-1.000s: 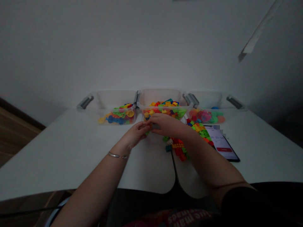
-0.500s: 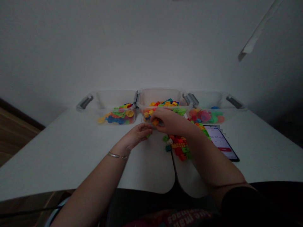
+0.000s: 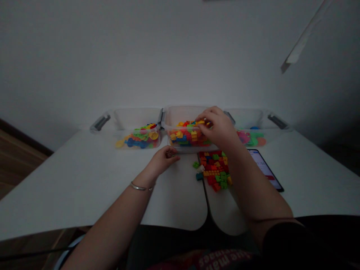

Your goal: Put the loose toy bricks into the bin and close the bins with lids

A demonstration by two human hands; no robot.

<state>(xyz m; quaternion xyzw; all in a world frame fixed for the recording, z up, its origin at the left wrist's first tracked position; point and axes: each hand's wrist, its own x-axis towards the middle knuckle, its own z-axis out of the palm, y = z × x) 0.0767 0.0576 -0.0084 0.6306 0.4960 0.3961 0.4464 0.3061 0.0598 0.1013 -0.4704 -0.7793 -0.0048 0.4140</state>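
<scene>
1. Three clear plastic bins stand along the far edge of a white desk.
2. Right hand reaches into the middle bin, fingertips pinched together on yellow plastic bricks.
3. Left hand rests loosely curled on the desk, near a loose pile of red, green and yellow plastic bricks.

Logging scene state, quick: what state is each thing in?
Right hand: fingertips in middle clear bin, among bricks.
Left hand: curled, on white table, nothing visibly held.
Middle clear bin: holds coloured bricks.
Left clear bin: holds mixed pieces.
Right clear bin: holds pink, green pieces.
Loose bricks: heaped on table.
Phone: screen lit.
</scene>
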